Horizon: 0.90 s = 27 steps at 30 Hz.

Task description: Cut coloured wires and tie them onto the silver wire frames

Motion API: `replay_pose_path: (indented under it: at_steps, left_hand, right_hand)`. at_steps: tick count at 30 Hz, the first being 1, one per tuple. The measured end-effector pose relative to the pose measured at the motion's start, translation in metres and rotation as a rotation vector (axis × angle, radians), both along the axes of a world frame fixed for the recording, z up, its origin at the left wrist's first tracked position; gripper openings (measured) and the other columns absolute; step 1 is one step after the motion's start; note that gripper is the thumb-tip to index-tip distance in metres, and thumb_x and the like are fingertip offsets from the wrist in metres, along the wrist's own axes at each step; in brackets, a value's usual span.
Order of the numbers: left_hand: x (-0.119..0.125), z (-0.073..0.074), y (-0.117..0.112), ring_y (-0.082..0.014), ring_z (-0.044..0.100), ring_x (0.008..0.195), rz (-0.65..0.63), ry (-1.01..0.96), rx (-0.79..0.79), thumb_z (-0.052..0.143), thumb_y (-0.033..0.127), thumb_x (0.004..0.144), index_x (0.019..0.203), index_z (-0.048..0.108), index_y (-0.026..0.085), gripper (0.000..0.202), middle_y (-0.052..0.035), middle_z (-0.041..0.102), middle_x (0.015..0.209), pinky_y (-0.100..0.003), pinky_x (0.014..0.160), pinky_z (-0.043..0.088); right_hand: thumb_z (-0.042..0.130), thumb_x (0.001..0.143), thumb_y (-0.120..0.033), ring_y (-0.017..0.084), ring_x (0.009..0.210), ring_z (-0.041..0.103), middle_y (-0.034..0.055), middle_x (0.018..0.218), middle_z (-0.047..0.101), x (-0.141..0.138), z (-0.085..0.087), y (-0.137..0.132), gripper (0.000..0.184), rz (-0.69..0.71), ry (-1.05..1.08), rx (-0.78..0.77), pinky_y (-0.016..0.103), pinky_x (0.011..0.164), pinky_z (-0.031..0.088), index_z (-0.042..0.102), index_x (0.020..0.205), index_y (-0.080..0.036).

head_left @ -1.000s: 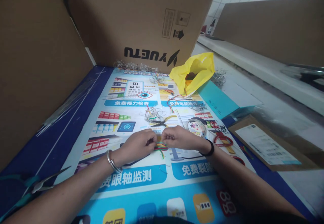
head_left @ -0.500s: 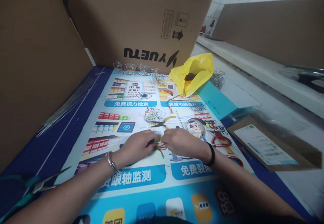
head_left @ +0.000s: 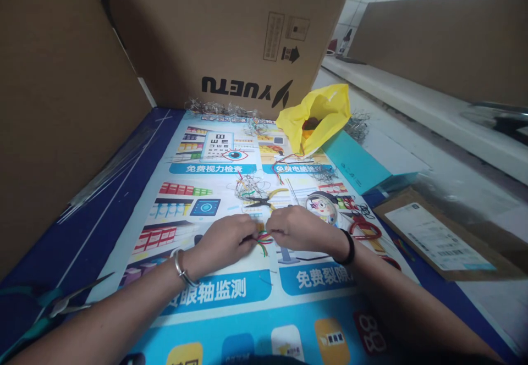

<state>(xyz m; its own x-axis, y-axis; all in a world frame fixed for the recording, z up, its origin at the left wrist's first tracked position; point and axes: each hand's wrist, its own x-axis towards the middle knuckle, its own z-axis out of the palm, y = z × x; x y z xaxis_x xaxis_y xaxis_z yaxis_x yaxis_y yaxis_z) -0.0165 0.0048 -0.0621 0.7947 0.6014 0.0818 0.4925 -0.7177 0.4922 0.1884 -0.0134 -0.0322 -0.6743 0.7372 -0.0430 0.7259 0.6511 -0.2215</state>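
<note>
Head view | left hand (head_left: 232, 238), right hand (head_left: 303, 230): pinched on coloured wires (head_left: 264, 238) | apparently unfinished, ends loose | yellow-handled pliers (head_left: 261, 202) lie beyond

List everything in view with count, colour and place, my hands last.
Coloured wires: several, red, green and yellow, centre
Pliers: one, dark and yellow, beyond those wires
Tangled wire: several clumps, silvery, centre and back
Bag: one, yellow, back right
Box or folder: one, turquoise, by the bag
Package: one, brown, white label, right
Loops: two, red, right
Scissors: one pair, teal handles, lower left
Bottle: one, colour unclear, back right
Cardboard panels: three, brown, left, back, right
Printed sheet: one, mainly blue and white, centre
Table cover: one, dark blue, under the sheet
Bracelet: one, silver, left wrist
Wristband: one, black, right wrist
Left hand: one, bare, by the coloured wires
Right hand: one, bare, opposite the left
</note>
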Motion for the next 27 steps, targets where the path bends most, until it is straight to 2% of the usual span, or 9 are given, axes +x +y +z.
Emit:
replay_pose_path:
  at_steps: [7,12,15,20,23,25,27]
  left_hand:
    - [0.0,0.0,-0.001,-0.0164,0.054,0.076,-0.005,0.024,0.021,0.048,0.015,0.08,0.08,0.055,0.019,0.008,-0.0015,0.059,0.081,-0.026,0.065,0.039]
    - [-0.001,0.007,-0.004,-0.0166,0.054,0.077,0.003,0.055,-0.006,0.049,0.018,0.079,0.081,0.056,0.02,0.008,-0.0012,0.058,0.082,-0.026,0.065,0.039]
    - [-0.003,0.016,-0.006,-0.0172,0.055,0.076,0.106,0.033,-0.033,0.051,0.025,0.078,0.09,0.056,0.022,0.013,-0.0008,0.058,0.085,-0.027,0.063,0.039]
    - [-0.003,0.026,-0.013,-0.0175,0.051,0.077,0.258,-0.168,-0.023,0.048,0.02,0.077,0.08,0.049,0.019,0.004,-0.0038,0.054,0.087,-0.03,0.067,0.041]
    - [0.001,0.027,-0.021,-0.015,0.052,0.074,0.304,-0.339,-0.184,0.052,0.022,0.076,0.103,0.047,0.02,0.028,-0.0057,0.055,0.099,-0.03,0.068,0.043]
    - [0.005,0.026,-0.027,-0.0137,0.051,0.068,0.283,-0.357,-0.409,0.058,0.029,0.076,0.114,0.043,0.021,0.042,-0.0023,0.057,0.088,-0.027,0.063,0.043]
    - [0.009,0.024,-0.031,-0.0118,0.05,0.064,0.231,-0.377,-0.595,0.057,0.032,0.078,0.109,0.049,0.021,0.033,0.0007,0.057,0.079,-0.023,0.058,0.041]
  right_hand:
    - [0.047,0.063,-0.003,0.011,0.064,0.053,0.0004,0.067,0.06,0.013,0.01,0.008,0.018,-0.031,0.188,-0.058,0.02,0.06,0.035,0.059,0.063,-0.016]
    - [0.045,0.061,-0.001,0.01,0.061,0.052,-0.0004,0.067,0.061,0.021,0.019,0.008,0.021,-0.065,0.293,-0.046,0.019,0.058,0.035,0.06,0.065,-0.016]
    - [0.046,0.062,-0.001,0.01,0.061,0.052,-0.0005,0.068,0.062,0.021,0.021,0.008,0.021,-0.096,0.336,-0.02,0.019,0.058,0.036,0.06,0.066,-0.016]
    - [0.047,0.065,-0.003,0.01,0.062,0.053,-0.0002,0.068,0.062,0.015,0.027,0.003,0.019,-0.129,0.403,-0.018,0.019,0.059,0.037,0.06,0.069,-0.016]
    - [0.047,0.068,-0.005,0.011,0.064,0.054,-0.0001,0.07,0.063,0.009,0.029,-0.002,0.018,-0.108,0.401,-0.04,0.019,0.061,0.038,0.061,0.071,-0.017]
    - [0.048,0.069,-0.005,0.011,0.065,0.054,-0.0006,0.07,0.063,0.006,0.029,-0.006,0.018,-0.1,0.386,-0.048,0.02,0.062,0.038,0.061,0.072,-0.017]
    - [0.05,0.068,-0.006,0.011,0.066,0.054,-0.001,0.07,0.062,0.003,0.027,-0.007,0.017,-0.093,0.366,-0.052,0.019,0.062,0.038,0.062,0.073,-0.017]
